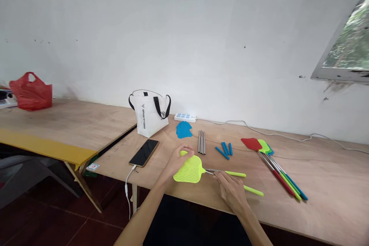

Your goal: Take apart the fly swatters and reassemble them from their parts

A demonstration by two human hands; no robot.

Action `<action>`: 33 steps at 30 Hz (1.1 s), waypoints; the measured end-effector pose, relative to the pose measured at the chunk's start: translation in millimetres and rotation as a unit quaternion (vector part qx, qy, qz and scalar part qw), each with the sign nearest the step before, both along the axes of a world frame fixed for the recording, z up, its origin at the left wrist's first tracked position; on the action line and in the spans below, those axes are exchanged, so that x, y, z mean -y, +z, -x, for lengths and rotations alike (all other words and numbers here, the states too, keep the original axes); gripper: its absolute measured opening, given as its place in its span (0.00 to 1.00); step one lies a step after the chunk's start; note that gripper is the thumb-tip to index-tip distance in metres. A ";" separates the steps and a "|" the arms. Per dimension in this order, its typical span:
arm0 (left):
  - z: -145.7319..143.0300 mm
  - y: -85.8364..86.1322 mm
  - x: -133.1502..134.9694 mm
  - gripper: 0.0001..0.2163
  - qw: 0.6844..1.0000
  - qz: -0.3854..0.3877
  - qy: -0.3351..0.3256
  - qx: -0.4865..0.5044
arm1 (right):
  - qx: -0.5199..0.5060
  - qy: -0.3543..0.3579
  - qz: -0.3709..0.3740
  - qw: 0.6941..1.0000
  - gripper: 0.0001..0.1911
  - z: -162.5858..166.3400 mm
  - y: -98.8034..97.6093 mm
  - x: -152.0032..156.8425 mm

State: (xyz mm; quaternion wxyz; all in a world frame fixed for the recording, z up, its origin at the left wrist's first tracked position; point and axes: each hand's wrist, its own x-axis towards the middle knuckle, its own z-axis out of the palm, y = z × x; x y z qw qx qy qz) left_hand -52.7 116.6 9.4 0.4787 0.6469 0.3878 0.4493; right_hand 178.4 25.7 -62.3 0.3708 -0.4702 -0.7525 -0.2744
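A yellow-green fly swatter (188, 169) with a perforated head lies at the table's front edge. My left hand (176, 161) grips the far left side of its head, fingers curled over the edge. My right hand (230, 189) is closed around the thin metal shaft, just right of the head. Two yellow-green handles show beyond that hand, an upper handle (235, 174) and a lower handle (253, 191); a second shaft is partly hidden. Behind the hands lie metal tubes (201, 142), several blue handle grips (225, 149) and a stack of blue swatter heads (183, 129).
Assembled red, green and blue fly swatters (273, 167) lie at right. A phone (144, 153) with a white cable (127, 186), a white bag (151, 117) and a power strip (185, 117) are at left and back. A red plastic bag (33, 94) sits on another table.
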 end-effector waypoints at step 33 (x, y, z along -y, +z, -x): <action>0.4 4.5 9.3 0.13 0.984 -0.163 -0.006 -0.073 | -0.006 -0.010 0.069 0.998 0.19 0.9 -1.8 3.4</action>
